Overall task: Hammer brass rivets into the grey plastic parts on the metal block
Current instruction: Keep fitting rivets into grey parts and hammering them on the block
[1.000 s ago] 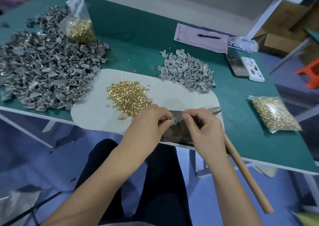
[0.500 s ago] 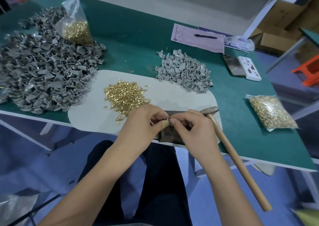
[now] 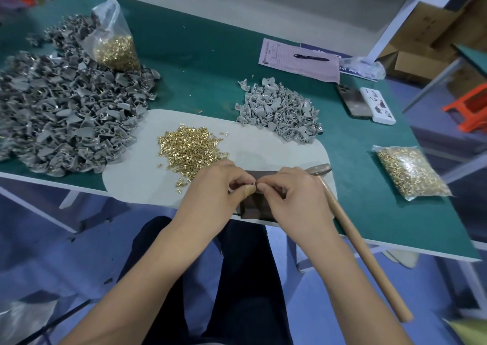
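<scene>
Two hands meeting over metal block [image 3: 257, 203]: left hand [image 3: 220, 186] and right hand [image 3: 292, 194] both pinching tiny grey part [image 3: 253, 185] (rivet hidden); hammer [image 3: 350, 235] lying just right of right hand.

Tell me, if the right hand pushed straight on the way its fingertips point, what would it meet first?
The right hand points leftward; it would probably meet the left hand first, at the small part pinched between them.

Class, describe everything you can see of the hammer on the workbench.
The hammer has a dull grey metal head and a long, pale wooden handle. It lies flat, head resting on the white mat beside the dark metal block, handle running out past the table's near edge. The right hand partly covers it; whether they touch is unclear.
</scene>
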